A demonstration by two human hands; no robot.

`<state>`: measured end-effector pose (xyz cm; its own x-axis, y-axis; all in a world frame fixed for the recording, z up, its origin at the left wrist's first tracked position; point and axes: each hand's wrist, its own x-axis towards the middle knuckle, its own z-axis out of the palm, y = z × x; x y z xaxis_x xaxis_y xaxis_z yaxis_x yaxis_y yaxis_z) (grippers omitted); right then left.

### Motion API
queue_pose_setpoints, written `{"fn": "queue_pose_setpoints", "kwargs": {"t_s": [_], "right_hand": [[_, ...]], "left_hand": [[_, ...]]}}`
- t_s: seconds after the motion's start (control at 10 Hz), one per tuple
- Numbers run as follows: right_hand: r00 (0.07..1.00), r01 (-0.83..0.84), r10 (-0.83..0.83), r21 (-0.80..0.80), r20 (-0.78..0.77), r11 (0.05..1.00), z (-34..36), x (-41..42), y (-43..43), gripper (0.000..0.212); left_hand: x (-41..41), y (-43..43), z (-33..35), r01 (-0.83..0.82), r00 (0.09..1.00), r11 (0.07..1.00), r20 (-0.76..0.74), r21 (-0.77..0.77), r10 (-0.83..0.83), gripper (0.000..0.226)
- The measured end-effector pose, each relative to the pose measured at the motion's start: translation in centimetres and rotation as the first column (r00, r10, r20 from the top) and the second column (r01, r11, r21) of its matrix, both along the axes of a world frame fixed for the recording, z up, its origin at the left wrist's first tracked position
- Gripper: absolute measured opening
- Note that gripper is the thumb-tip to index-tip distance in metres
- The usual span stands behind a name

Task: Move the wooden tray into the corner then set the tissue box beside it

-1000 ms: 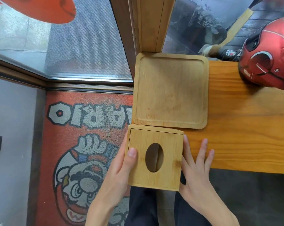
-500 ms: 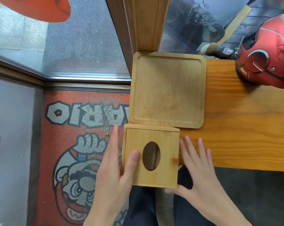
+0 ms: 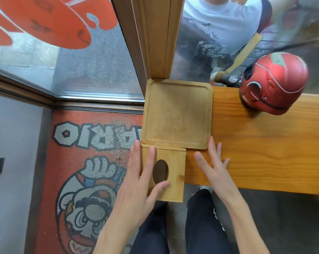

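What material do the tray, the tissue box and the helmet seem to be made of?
Tray: pale wood, perhaps bamboo, matte, with fine straight grain.
Tissue box: the same pale wood, with a darker knot mark.
Helmet: looks like hard plastic, red and slightly glossy, with soft highlights.

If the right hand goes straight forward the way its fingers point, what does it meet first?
Probably the near right corner of the wooden tray: the right hand has fingertips just short of it, though its height above the table is unclear.

Bright daylight through window; wide-angle edge distortion; slight blur.
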<state>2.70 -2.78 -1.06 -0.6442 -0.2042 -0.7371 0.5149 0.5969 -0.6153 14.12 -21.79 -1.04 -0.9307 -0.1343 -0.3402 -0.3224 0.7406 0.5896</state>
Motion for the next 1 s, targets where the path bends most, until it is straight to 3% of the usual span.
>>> {"fn": "queue_pose_setpoints", "kwargs": {"t_s": [0.1, 0.2, 0.4, 0.5, 0.6, 0.7, 0.8, 0.9, 1.0], "right_hand": [[0.999, -0.027, 0.027, -0.021, -0.041, 0.999, -0.6, 0.1, 0.1, 0.081], [0.991, -0.079, 0.077, -0.019, -0.106, 0.997, -2.0, 0.4, 0.6, 0.089], [0.965, -0.215, 0.22, 0.052, -0.145, 0.975, -2.7, 0.4, 1.3, 0.082], [0.887, -0.362, 0.408, 0.224, -0.215, 0.905, -0.6, 0.2, 1.6, 0.075], [0.622, -0.489, 0.616, 0.375, -0.484, 0.788, 3.3, 1.9, 1.0, 0.06], [0.352, -0.63, 0.807, 0.518, -0.474, 0.579, 5.0, 3.7, 0.7, 0.062], [0.281, -0.688, 0.892, 0.573, -0.355, 0.445, 5.3, 3.5, 1.0, 0.067], [0.266, -0.75, 0.921, 0.54, -0.284, 0.383, 6.4, 2.5, 0.9, 0.066], [0.337, -0.786, 0.902, 0.447, -0.271, 0.428, 7.9, 0.8, 1.1, 0.064]], "left_hand": [[-0.1, 0.1, 0.2, 0.004, 1.0, 1.0, 0.001, 0.004, -0.004, 0.089], [-0.1, 0.0, 0.3, 0.01, 1.0, 1.0, 0.005, 0.003, -0.01, 0.09], [-0.5, 1.2, 1.6, 0.028, 0.99, 0.969, 0.144, -0.247, 0.009, 0.088], [-0.4, 3.5, 3.4, -0.055, 0.977, 0.925, 0.171, -0.375, 0.127, 0.082], [0.8, 5.6, 4.5, -0.184, 0.972, 0.899, 0.062, -0.397, 0.226, 0.061], [2.4, 7.0, 5.0, -0.178, 0.966, 0.885, 0.095, -0.43, 0.241, 0.053], [3.6, 7.5, 5.4, -0.085, 0.939, 0.866, 0.251, -0.493, 0.235, 0.063], [3.2, 7.6, 7.8, -0.085, 0.936, 0.865, 0.257, -0.494, 0.239, 0.076], [2.2, 7.4, 10.3, -0.055, 0.942, 0.873, 0.264, -0.485, 0.206, 0.065]]}}
